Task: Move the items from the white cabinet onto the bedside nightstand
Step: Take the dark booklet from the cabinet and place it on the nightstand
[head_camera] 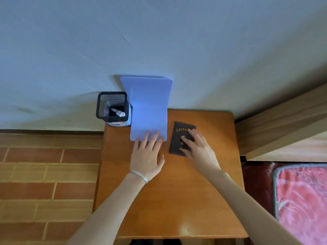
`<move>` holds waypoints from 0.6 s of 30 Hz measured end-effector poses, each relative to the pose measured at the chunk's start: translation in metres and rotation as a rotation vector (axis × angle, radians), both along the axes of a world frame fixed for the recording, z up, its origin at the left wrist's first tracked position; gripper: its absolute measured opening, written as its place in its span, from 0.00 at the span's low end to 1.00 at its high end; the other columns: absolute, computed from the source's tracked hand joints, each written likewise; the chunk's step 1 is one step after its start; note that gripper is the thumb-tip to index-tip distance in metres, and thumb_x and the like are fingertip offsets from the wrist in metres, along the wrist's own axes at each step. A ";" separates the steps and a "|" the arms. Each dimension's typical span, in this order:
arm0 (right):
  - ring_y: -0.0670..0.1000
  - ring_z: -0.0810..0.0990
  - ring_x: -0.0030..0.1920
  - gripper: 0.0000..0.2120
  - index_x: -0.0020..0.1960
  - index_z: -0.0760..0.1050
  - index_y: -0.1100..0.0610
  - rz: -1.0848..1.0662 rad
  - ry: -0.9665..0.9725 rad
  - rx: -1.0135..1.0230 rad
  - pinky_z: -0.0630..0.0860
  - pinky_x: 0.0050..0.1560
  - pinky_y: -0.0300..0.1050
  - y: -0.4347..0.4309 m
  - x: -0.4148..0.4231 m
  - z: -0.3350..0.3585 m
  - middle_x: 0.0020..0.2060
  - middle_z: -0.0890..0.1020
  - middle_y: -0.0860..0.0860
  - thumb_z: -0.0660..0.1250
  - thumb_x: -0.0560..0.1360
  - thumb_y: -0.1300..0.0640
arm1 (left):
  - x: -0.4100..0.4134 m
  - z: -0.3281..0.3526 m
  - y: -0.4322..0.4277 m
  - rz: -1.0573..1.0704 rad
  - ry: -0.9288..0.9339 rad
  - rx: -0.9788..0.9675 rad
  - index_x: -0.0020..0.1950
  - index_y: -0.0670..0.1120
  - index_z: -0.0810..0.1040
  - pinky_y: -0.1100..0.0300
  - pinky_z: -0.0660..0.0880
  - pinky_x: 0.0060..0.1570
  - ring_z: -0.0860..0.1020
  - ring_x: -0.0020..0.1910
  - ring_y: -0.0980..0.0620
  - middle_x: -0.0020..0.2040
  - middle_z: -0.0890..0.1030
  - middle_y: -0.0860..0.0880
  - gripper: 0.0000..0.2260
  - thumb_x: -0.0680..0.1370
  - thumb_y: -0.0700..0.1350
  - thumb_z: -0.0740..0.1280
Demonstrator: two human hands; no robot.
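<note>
One bookend (148,110), one booklet (178,138), one pen holder (112,106) on nightstand (177,200).

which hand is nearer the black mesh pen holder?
Left. The left hand rests on the blue plastic bookend's base, just right of the black mesh pen holder. The right hand lies farther right, on the dark brown booklet.

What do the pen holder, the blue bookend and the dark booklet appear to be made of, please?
Pen holder: black metal mesh, see-through grid walls. Blue bookend: probably painted sheet metal or plastic, thin, smooth, bent in one curve. Booklet: likely leatherette cover, matte dark brown with gold lettering.
</note>
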State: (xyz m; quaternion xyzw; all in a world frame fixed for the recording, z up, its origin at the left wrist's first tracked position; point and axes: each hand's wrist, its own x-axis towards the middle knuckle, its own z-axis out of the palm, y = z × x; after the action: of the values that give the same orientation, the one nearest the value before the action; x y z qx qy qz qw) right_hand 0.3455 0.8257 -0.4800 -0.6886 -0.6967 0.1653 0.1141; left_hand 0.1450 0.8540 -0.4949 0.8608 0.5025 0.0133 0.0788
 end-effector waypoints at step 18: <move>0.48 0.42 0.75 0.24 0.75 0.53 0.52 0.186 -0.189 -0.262 0.73 0.58 0.47 0.067 0.000 0.011 0.76 0.47 0.50 0.55 0.81 0.59 | 0.004 0.007 0.009 -0.001 0.025 -0.074 0.64 0.47 0.72 0.42 0.69 0.59 0.69 0.66 0.40 0.67 0.72 0.46 0.25 0.68 0.50 0.69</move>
State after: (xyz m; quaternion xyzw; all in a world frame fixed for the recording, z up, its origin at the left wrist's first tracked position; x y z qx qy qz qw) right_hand 0.3456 0.8931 -0.4690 -0.6427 -0.7375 0.1991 -0.0581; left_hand 0.1492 0.8626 -0.4881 0.8576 0.5034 -0.0161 0.1041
